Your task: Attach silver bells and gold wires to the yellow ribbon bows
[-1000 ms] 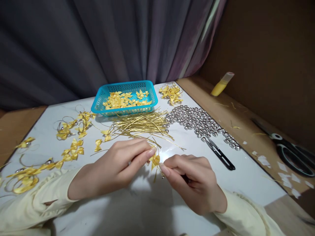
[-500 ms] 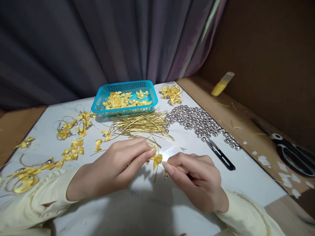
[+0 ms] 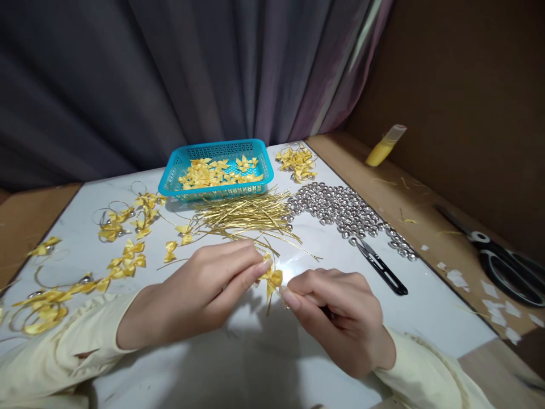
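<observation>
A yellow ribbon bow hangs at the fingertips of my left hand, which is closed in a pinch on it. My right hand is also closed, thumb against forefinger, just to the right of the bow. A thin strand runs from the bow into that right pinch, and a small shiny bit shows under the thumb; most of it is hidden. Beyond the hands lies a pile of gold twist ties. To its right, many small silver bell-like beads are spread out.
A blue basket of yellow bows stands at the back. Bows with loops lie at left and back right. Black thread snips, large scissors, paper scraps and a yellow-filled bottle are on the right.
The bow has shifted slightly right and down. The small shiny piece below my right thumb is now more covered by the fingers. Both hands keep their pinch.
</observation>
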